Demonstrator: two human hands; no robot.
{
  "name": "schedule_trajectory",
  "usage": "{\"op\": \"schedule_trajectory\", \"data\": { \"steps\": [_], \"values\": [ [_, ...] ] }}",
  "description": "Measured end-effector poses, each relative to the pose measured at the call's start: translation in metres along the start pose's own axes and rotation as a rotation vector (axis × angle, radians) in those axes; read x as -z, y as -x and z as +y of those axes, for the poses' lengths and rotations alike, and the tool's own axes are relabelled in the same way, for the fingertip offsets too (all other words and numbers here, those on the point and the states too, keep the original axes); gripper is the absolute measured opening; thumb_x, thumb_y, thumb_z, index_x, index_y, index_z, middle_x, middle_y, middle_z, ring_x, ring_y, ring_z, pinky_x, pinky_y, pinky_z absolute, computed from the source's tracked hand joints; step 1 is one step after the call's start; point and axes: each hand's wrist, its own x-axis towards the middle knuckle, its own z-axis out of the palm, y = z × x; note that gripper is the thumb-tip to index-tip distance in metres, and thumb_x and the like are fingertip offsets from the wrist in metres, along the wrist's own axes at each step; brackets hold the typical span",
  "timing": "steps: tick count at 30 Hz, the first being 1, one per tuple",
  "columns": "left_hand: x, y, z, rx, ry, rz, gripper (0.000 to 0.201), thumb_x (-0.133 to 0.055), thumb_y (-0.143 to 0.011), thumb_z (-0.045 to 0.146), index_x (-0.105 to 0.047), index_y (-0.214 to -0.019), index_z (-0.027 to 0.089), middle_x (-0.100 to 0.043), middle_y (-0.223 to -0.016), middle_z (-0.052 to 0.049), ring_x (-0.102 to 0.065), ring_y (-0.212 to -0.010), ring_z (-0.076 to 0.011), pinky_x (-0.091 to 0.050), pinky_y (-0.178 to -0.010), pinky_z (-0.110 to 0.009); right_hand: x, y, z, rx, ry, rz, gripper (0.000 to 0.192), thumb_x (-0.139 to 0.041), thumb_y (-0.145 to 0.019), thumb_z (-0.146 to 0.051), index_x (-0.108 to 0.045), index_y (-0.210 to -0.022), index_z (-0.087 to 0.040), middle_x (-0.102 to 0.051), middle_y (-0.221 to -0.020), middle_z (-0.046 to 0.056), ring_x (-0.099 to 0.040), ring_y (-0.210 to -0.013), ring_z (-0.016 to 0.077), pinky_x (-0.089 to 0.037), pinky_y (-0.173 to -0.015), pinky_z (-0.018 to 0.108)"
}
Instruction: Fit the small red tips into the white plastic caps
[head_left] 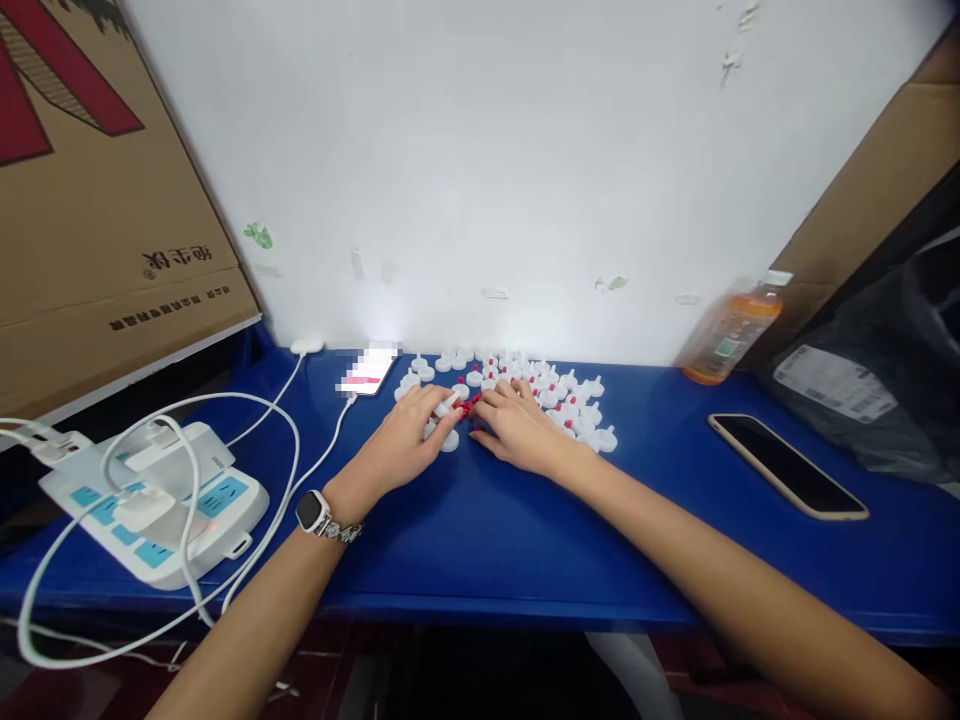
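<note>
My left hand [409, 432] is closed, its thumb and fingers pinching a white nozzle cap [448, 404] with a round base and narrow spout. Beside it, my right hand [517, 425] reaches over a small pile of red tips [469, 404]. Its fingers are bent down at the pile, and the thumb stands apart from the forefinger. My right palm hides part of the pile. Around and behind both hands stand many more white nozzle caps [606, 438], several with a red tip [568, 424] on the spout. Another white cap [450, 441] lies just under my left fingertips.
On the blue table [480, 540], a power strip [172, 510] with looping white cables sits left. A lit phone [367, 370] on a cable lies behind my left hand. At right are a dark phone [787, 465], an orange drink bottle [735, 330] and a grey bag [892, 340]. A white wall [480, 180] rises behind.
</note>
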Motion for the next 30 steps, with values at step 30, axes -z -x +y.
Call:
{"op": "schedule_trajectory", "data": {
  "steps": [30],
  "values": [
    [0.001, 0.002, 0.013, -0.056, -0.036, -0.057, 0.036, -0.039, -0.103, 0.042, -0.057, -0.125, 0.02, -0.064, -0.108, -0.01, -0.058, -0.102, -0.0252, -0.047, -0.094, -0.043, 0.005, 0.002, -0.006, -0.381, -1.546, 0.436, 0.033, -0.085, -0.068, -0.045, -0.069, -0.084, -0.021, -0.071, -0.07, -0.001, -0.064, -0.064, 0.0138, -0.052, -0.069, 0.03]
  ]
}}
